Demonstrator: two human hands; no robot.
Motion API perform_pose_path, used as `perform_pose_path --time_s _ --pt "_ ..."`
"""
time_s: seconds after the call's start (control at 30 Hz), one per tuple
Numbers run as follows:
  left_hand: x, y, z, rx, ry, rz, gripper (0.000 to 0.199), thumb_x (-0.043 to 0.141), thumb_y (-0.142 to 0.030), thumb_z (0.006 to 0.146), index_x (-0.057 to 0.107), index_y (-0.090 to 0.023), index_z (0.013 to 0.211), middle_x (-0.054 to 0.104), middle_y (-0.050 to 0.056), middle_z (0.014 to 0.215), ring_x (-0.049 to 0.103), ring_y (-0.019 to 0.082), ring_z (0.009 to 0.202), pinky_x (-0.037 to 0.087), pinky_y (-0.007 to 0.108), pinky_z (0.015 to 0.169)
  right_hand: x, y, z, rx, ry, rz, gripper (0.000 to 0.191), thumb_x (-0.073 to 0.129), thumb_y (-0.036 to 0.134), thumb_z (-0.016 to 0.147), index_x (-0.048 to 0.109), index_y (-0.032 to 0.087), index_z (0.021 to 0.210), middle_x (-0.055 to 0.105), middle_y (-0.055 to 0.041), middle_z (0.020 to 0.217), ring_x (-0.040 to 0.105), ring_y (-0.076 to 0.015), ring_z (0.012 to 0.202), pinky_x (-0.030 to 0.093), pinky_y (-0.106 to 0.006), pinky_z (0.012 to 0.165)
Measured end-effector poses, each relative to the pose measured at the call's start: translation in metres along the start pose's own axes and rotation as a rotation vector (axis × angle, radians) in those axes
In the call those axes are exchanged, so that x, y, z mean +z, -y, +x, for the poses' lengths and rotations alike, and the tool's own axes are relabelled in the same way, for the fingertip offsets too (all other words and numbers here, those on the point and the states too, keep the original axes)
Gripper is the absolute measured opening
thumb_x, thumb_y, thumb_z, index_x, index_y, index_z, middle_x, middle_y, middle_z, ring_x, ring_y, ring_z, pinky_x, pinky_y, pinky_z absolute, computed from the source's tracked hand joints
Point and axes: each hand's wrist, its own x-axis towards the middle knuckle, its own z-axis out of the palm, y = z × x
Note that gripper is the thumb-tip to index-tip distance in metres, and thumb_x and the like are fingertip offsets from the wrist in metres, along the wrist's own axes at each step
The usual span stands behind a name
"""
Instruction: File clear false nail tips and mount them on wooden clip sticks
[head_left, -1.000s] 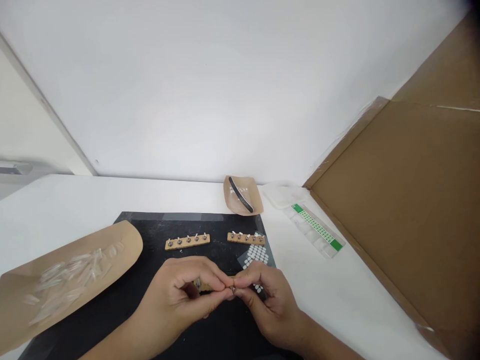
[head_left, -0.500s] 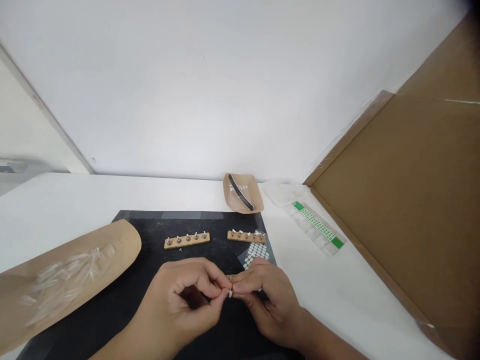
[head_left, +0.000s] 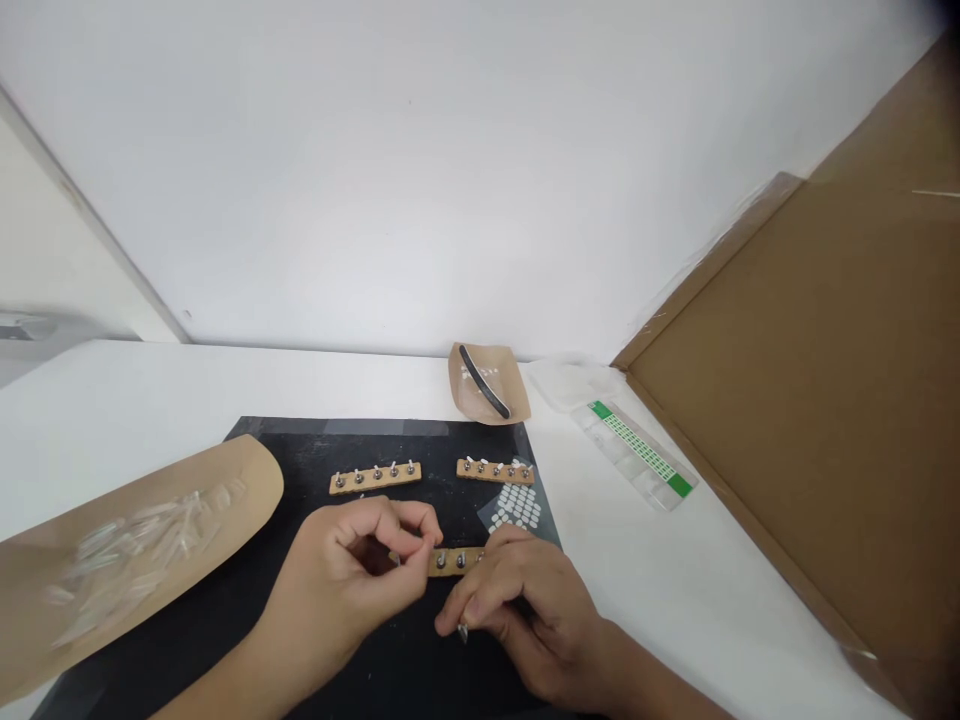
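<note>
My left hand (head_left: 367,565) is closed in a pinch beside the left end of a cork strip (head_left: 450,563) with small metal posts; what its fingertips hold is hidden. My right hand (head_left: 525,610) pinches a small shiny piece (head_left: 463,632) in front of the strip, and its fingers cover the strip's right end. Two more cork strips lie behind my hands, one at the left (head_left: 375,477) and one at the right (head_left: 495,471), each with several posts carrying small white pieces. A sheet of white oval stickers (head_left: 517,507) lies just behind my right hand.
A brown paper tray (head_left: 255,475) with clear pieces is at the left of the black mat (head_left: 300,445). At the back stands a small brown tray (head_left: 516,380) holding a black curved file (head_left: 484,382). A green-and-white packet (head_left: 637,448) lies right, beside a cardboard box (head_left: 810,400).
My hands have moved apart, the left one to the left. My right fingertips are lower with the small piece, and more of the near cork strip shows between my hands.
</note>
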Motion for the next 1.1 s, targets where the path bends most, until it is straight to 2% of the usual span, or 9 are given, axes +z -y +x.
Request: perform_pose_path --time_s 0.1,0.2,0.43,0.53,0.7,0.8,0.93,1.03,1.1 --pt "-0.004 0.001 0.004 -0.069 0.027 -0.011 0.023 0.077 -0.026 0.086 0.068 -0.015 0.068 0.079 0.008 0.09 0.07 0.014 0.06 0.061 0.022 0.049 -0.003 0.0 -0.002 0.032 -0.039 0.037 0.009 0.054 0.019 0.114 0.059 0.027 0.111 0.086 -0.0005 0.098 0.081 -0.0133 0.084 0.048 -0.033 0.086" --pt "-0.003 0.004 0.004 -0.107 0.068 -0.024 0.022 0.076 -0.033 0.091 0.069 -0.016 0.078 0.077 0.008 0.098 0.075 0.018 0.069 0.066 0.025 0.046 -0.006 -0.001 -0.006 0.062 -0.057 0.04 0.012 0.058 0.016 0.111 0.059 0.028 0.112 0.086 0.0008 0.1 0.08 -0.0132 0.083 0.048 -0.033 0.086" --pt "-0.006 0.011 0.003 -0.078 0.172 0.028 0.03 0.071 -0.042 0.098 0.068 -0.017 0.081 0.072 0.007 0.102 0.072 0.016 0.069 0.067 0.026 0.045 -0.013 -0.006 -0.007 0.096 -0.15 -0.052 0.019 0.063 0.011 0.106 0.066 0.028 0.112 0.085 0.0001 0.102 0.08 -0.016 0.091 0.058 -0.031 0.085" --pt "-0.008 0.012 0.006 -0.078 0.156 0.059 0.034 0.071 -0.046 0.098 0.066 -0.017 0.082 0.071 0.006 0.104 0.071 0.013 0.063 0.066 0.024 0.045 -0.021 -0.011 -0.007 0.128 -0.254 -0.102 0.019 0.064 0.011 0.105 0.067 0.029 0.112 0.084 0.0006 0.101 0.081 -0.0166 0.092 0.061 -0.031 0.085" --pt "-0.005 0.014 0.017 -0.131 0.106 0.003 0.045 0.069 -0.059 0.096 0.049 -0.02 0.084 0.063 0.002 0.103 0.071 0.012 0.061 0.065 0.025 0.042 -0.037 -0.018 -0.009 0.174 -0.41 -0.21 0.014 0.065 0.016 0.106 0.068 0.029 0.111 0.083 -0.0006 0.1 0.082 -0.0189 0.094 0.064 -0.032 0.086" --pt "-0.005 0.012 0.024 -0.13 0.105 0.022 0.046 0.066 -0.061 0.097 0.047 -0.021 0.087 0.061 0.002 0.106 0.07 0.012 0.06 0.065 0.027 0.04 -0.042 -0.019 -0.009 0.164 -0.441 -0.259 0.013 0.064 0.019 0.106 0.069 0.029 0.111 0.083 -0.0009 0.1 0.082 -0.0197 0.094 0.065 -0.032 0.085" --pt "-0.009 0.007 0.043 -0.105 0.15 0.107 0.042 0.069 -0.055 0.096 0.048 -0.021 0.084 0.062 0.003 0.107 0.072 0.016 0.074 0.07 0.032 0.051 -0.041 -0.016 -0.008 0.149 -0.41 -0.298 0.012 0.064 0.02 0.106 0.07 0.03 0.11 0.083 -0.001 0.102 0.082 -0.0209 0.097 0.065 -0.033 0.085" --pt "-0.009 0.0 0.07 -0.102 0.193 0.237 0.037 0.07 -0.049 0.098 0.052 -0.02 0.084 0.065 0.004 0.106 0.072 0.017 0.077 0.067 0.029 0.051 -0.039 -0.015 -0.007 0.141 -0.395 -0.306 0.012 0.065 0.02 0.106 0.072 0.03 0.109 0.084 -0.0012 0.101 0.081 -0.0213 0.097 0.064 -0.034 0.087" --pt "-0.007 -0.005 0.094 -0.11 0.226 0.352 0.027 0.069 -0.042 0.102 0.063 -0.017 0.099 0.069 0.006 0.11 0.073 0.017 0.075 0.067 0.031 0.058 -0.039 -0.016 -0.007 0.136 -0.383 -0.306 0.012 0.064 0.022 0.107 0.073 0.029 0.108 0.084 -0.0021 0.1 0.081 -0.0217 0.097 0.063 -0.034 0.087"
